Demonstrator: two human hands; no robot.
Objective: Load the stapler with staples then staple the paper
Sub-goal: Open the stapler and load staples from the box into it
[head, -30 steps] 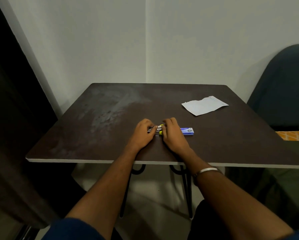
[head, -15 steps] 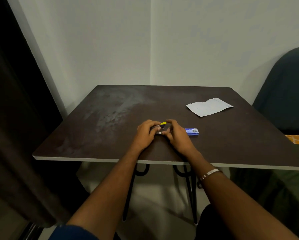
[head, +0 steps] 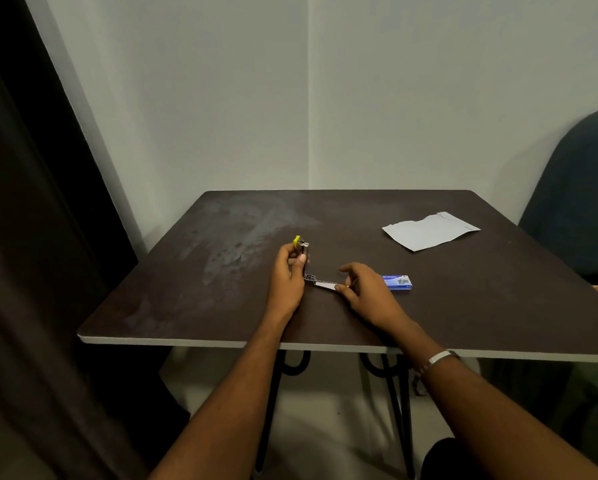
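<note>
With stapler (head: 307,268) hinged open, I see left hand (head: 288,278) gripping its upright lid, right hand (head: 366,289) pinching the base near the table's (head: 200,306) front edge.

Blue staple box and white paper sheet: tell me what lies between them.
Only bare dark tabletop separates the blue staple box from the white paper sheet, head view.

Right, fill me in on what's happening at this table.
A person is opening a stapler to load it. The left hand holds its top arm swung upright, yellow tip up, while the right hand pinches the base flat on the table. A blue staple box lies just right of the right hand, untouched. The paper lies apart at the far right, not yet stapled. Whether any staples are in yet cannot be seen.
</note>
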